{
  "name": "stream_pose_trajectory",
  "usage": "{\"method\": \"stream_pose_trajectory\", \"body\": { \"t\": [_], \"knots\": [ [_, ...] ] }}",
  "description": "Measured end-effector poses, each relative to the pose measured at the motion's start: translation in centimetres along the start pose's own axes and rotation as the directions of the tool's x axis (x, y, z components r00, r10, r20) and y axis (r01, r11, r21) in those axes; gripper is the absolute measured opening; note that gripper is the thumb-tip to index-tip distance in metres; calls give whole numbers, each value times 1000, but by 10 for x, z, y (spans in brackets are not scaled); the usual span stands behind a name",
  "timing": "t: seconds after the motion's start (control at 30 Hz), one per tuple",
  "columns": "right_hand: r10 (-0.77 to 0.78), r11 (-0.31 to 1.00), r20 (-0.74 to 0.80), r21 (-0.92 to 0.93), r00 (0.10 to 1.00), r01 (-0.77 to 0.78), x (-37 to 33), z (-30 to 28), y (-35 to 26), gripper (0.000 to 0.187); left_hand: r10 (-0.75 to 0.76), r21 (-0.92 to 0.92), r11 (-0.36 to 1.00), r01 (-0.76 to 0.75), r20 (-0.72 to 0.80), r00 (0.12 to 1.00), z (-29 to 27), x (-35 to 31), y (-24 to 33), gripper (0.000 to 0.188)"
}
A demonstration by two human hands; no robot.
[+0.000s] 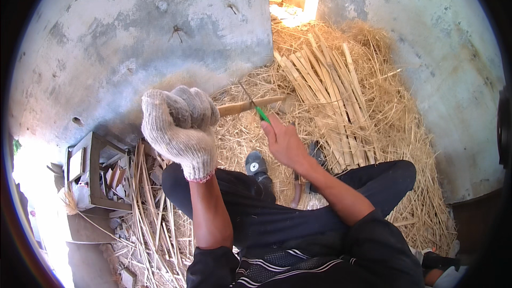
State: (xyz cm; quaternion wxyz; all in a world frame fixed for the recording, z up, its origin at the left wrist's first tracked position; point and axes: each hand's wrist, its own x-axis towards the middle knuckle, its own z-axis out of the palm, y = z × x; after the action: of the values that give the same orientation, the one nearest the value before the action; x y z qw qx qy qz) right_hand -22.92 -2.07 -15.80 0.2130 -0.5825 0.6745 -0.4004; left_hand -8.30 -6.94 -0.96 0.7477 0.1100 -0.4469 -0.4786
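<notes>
Pale, weathered walls (160, 26) stand around loose straw (408, 152). A pile of split strips (337, 93) lies on it. The gloved left hand (181, 128) is clenched on one end of a wooden stick (234, 109) above the straw; the bare right hand (288, 145) is wrapped round a green-handled knife (261, 113), its blade crossing the stick.

Stick (236, 108) is extending rightward from left fingers (205, 108); knife (261, 113) is crossing it, projecting from right fingers (272, 131). Beyond and right of right fingers, slats (335, 90) are lying on straw (416, 160). Left of and behind left fingers, strips (142, 181) are lying; frame (95, 173) is standing farther left.
</notes>
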Motion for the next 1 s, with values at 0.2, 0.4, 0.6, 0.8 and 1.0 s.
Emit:
{"method": "stream_pose_trajectory", "body": {
  "t": [0.2, 0.4, 0.6, 0.8, 1.0],
  "knots": [
    [42, 997, -68, -66, 997, -46, 25, 10, 58, 30, -3, -37, 999, 4, 42, 999, 3, 7, -2, 48],
    [-9, 1000, -28, -15, 1000, 9, 21, 10, 38, 30, 44, -1, 999, -44, 41, 998, -2, 6, -3, 47],
    [-38, 998, -46, -53, 998, 35, 31, 14, 56, 36, 42, 13, 999, -43, 72, 996, -11, 11, 1, 51],
    [36, 978, -54, -201, 998, -46, 49, 22, 80, 31, 34, -7, 999, -34, 59, 998, -14, 19, 0, 51],
    [-129, 989, -44, -75, 991, 126, 36, 18, 39, 33, 43, -6, 999, -43, 9, 999, -15, 17, 2, 50]
  ]
}}
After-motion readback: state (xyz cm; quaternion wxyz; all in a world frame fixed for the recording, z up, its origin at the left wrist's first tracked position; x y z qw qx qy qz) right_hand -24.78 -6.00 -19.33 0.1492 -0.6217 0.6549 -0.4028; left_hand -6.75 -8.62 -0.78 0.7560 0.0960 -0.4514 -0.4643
